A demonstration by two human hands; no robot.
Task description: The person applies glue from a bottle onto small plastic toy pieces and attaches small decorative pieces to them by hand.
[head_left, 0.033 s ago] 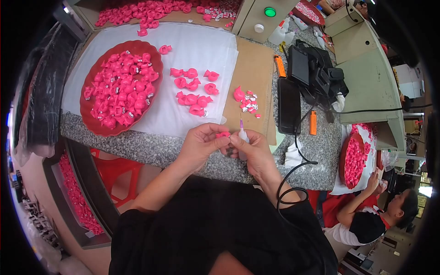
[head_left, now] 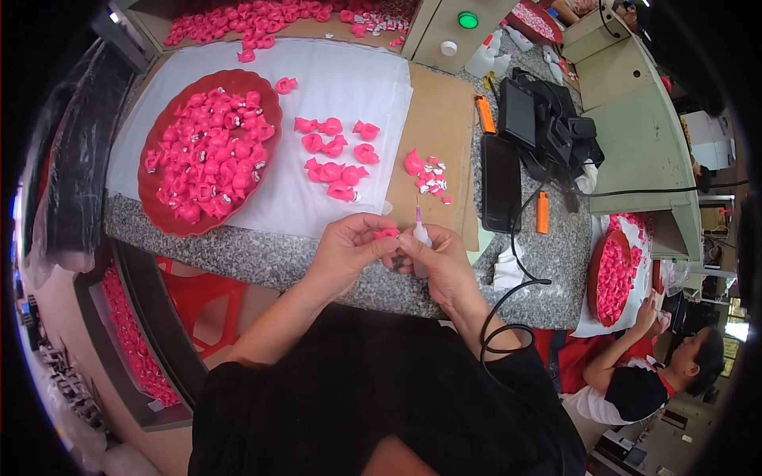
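Observation:
At the near edge of the granite worktop, my left hand pinches a small pink plastic piece, mostly covered by the fingers. My right hand is closed round a small white squeeze bottle with a purple-based needle tip pointing up and away. Its thumb and fingertips also meet the pink piece. Beyond the hands, small white-and-pink parts and one pink piece lie on brown cardboard. Several rounded pink pieces rest in loose rows on a white sheet.
A red scalloped tray heaped with pink pieces stands at left. To the right lie a black phone, orange lighters, black electronic gear, a looping cable and crumpled tissue. Another person works at far right.

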